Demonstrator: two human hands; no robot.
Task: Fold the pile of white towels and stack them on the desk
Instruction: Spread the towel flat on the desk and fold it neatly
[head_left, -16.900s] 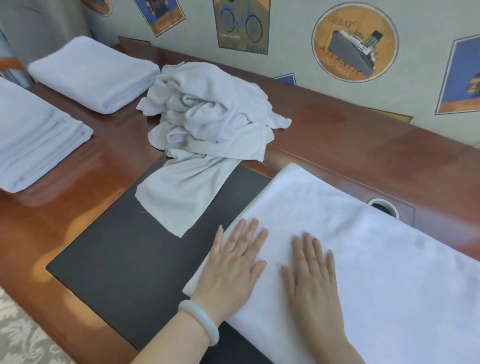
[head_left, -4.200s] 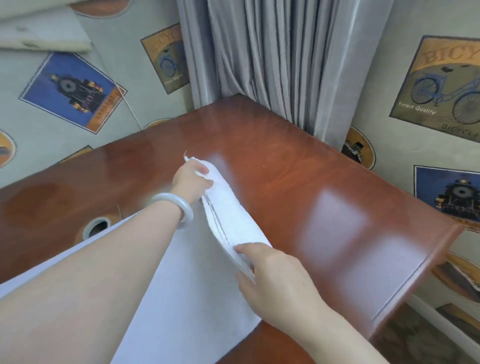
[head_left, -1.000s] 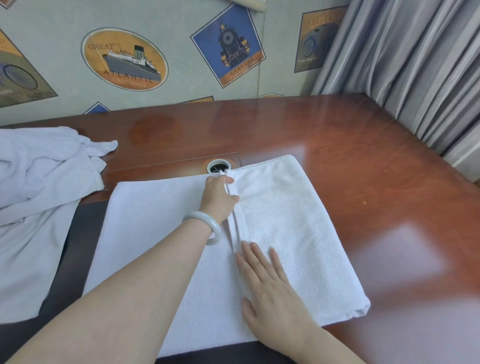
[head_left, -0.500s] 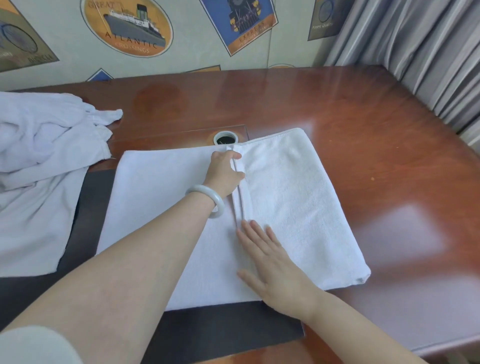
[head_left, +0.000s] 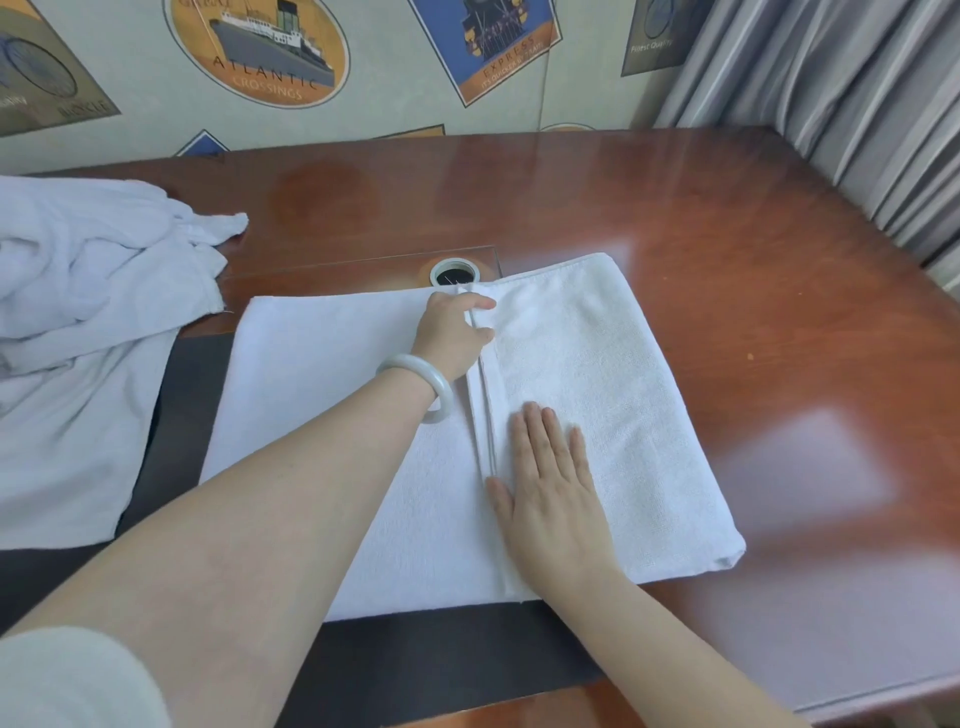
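The half-folded white towel (head_left: 597, 364) lies on the bench (head_left: 727, 234), just in front of the cable grommet (head_left: 454, 273). The left hand (head_left: 452, 332) pinches its doubled edge in a closed grip near the grommet. The right hand (head_left: 550, 493) presses flat, grip open. If the pinch tugs sideways, the edges could skew. The unfolded pile (head_left: 93, 312), left of the grommet, is cut off by the frame.

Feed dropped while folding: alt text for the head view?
A white terry towel, partly folded, lies on the glossy brown wooden desk; the left hand pinches its folded edge, the right hand presses flat on it. Crumpled white towels lie left.
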